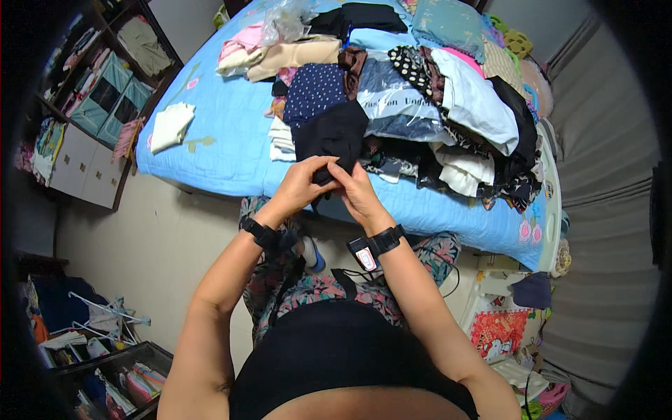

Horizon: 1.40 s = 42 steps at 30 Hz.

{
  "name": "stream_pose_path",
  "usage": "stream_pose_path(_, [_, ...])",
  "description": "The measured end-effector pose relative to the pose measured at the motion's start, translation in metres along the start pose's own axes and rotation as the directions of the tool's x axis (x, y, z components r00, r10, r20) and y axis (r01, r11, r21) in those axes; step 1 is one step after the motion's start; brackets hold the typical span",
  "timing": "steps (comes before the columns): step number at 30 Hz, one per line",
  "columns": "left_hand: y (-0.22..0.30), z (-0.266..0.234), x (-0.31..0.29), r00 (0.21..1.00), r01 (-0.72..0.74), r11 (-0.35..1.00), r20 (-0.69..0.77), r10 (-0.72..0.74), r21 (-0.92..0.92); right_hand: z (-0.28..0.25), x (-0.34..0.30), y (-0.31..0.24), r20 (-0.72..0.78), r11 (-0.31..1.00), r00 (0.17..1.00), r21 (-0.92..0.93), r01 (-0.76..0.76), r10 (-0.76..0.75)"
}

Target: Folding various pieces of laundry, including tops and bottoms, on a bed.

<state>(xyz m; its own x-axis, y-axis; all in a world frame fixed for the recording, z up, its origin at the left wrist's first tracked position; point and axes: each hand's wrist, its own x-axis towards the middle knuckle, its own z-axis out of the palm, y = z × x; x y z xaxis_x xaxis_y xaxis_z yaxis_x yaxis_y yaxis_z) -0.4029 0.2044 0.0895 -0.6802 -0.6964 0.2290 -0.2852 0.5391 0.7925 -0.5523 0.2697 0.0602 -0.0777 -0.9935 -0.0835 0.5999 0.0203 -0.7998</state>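
At the near edge of the bed, my left hand point(306, 183) and my right hand point(359, 194) meet on a black garment point(332, 134). Fingers of both hands are closed on its near end, with the tips almost touching. The rest of the black cloth spreads away from me over the pile. Just beyond it lies a navy garment with small white dots point(315, 91). Folded white cloth point(281, 140) sits to the left of the black garment. On the right, a clear plastic bag with dark clothing inside point(399, 98) touches the heap.
A light blue quilt point(224, 133) covers the bed, with a folded cream cloth point(172, 127) at its left. White point(479, 105) and patterned clothes heap up on the right. Shelves and a drawer cabinet point(82, 168) stand left; hangers point(112, 315) lie lower left. A grey curtain point(602, 210) hangs right.
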Motion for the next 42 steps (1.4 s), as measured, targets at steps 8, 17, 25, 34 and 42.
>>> stream_pose_path(8, [-0.033,0.004,-0.04,0.923,0.256,0.854,-0.147,-0.355,-0.453,0.002,-0.02,0.007,-0.034,0.98,0.997,0.19,-0.06,0.068])
stream_pose_path(17, [-0.09,-0.075,-0.062,0.652,0.18,0.651,-0.406,-0.641,-0.737,-0.085,-0.014,-0.033,-0.577,0.977,0.816,0.151,0.15,-0.036])
stream_pose_path(25, [-0.136,-0.093,-0.061,0.733,0.242,0.741,-0.382,-0.563,-0.627,-0.058,-0.033,-0.073,-0.461,0.974,0.88,0.123,0.188,-0.112])
stream_pose_path(34, [-0.005,-0.02,-0.012,0.999,0.008,0.999,-0.04,-0.01,-0.049,-0.02,-0.036,-0.07,-0.141,0.995,0.987,-0.07,0.065,-0.074])
stream_pose_path(42, [0.045,-0.04,0.023,0.932,0.125,0.809,-0.211,-0.294,-0.574,-0.016,-0.049,-0.134,0.001,0.865,0.998,-0.499,0.056,-0.065])
